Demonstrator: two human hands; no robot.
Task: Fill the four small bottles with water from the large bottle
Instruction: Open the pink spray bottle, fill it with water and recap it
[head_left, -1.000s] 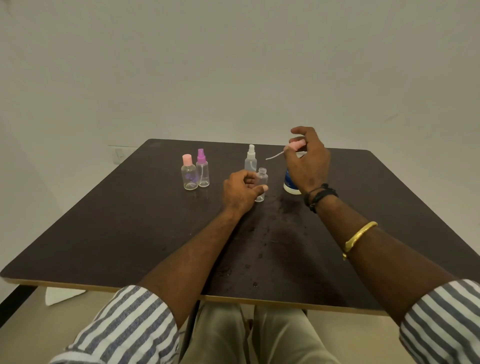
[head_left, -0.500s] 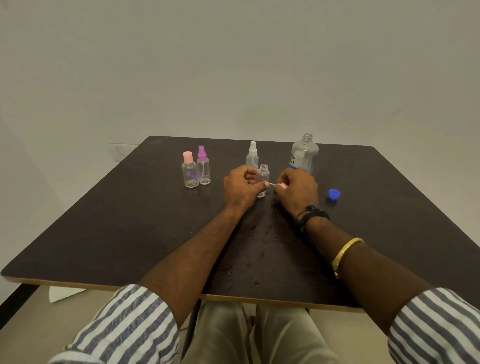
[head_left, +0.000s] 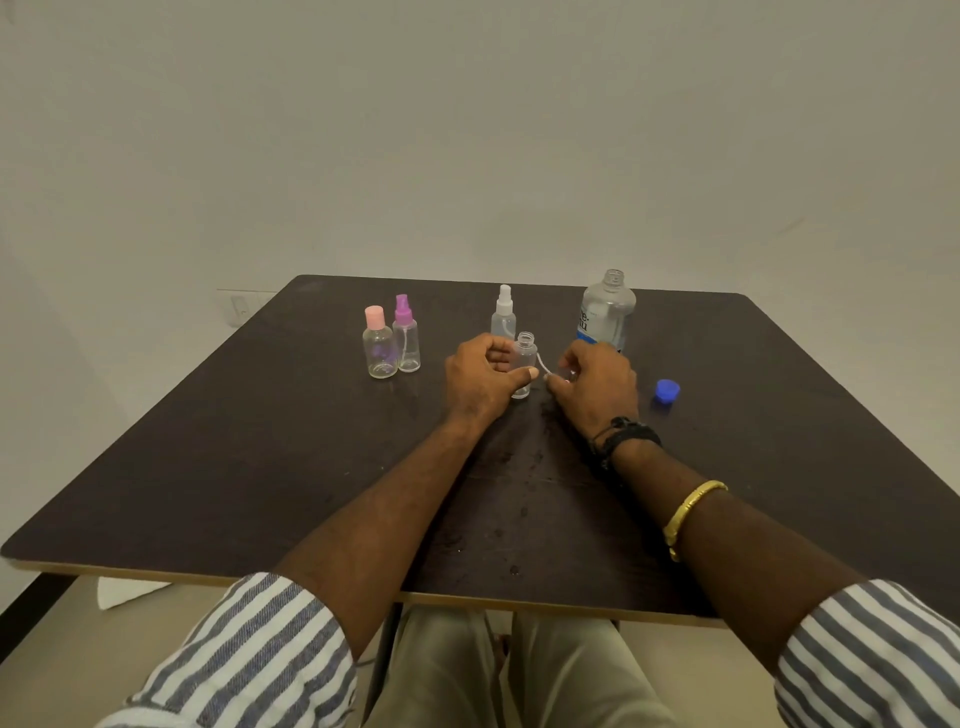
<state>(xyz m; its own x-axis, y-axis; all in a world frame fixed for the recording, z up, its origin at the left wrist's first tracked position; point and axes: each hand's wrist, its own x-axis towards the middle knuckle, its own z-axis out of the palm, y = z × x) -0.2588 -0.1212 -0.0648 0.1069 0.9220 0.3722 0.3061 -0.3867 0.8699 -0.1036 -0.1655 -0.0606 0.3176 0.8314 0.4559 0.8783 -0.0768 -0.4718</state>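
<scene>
head view: a dark brown square counter (head_left: 260, 441) stands against a plain pale wall. the left hand (head_left: 483, 376) rests on it, fingers curled round a small clear uncapped plastic bottle (head_left: 524, 356), thumb laid across its front. the bottle stands upright near the counter's middle, neck open. the right hand (head_left: 597, 384) lies just beside it on the right, fingers curled, pinching the base of a thin white dip tube (head_left: 542, 364). the tube slants up and left toward the bottle's wall; its fitting is mostly hidden in the fingers. whether tube and bottle touch cannot be told.

behind the right hand stands the large clear plastic water bottle with a blue-and-white label (head_left: 607, 312), upright and uncapped. a round blue screw cap (head_left: 667, 390) lies on the counter to the right of the right hand, apart from it. just behind the held bottle stands a small clear bottle with a white spray head (head_left: 504, 314). well to the left stand two more, close together: a small clear round bottle with a pale pink cap (head_left: 379, 345) and a small clear bottle with a magenta spray head (head_left: 406, 335). fill levels in the small bottles cannot be judged.

water droplets (head_left: 519, 488) spot the counter between the forearms. the right wrist carries a black band (head_left: 626, 434), with a gold bangle (head_left: 691, 506) further up the forearm.
</scene>
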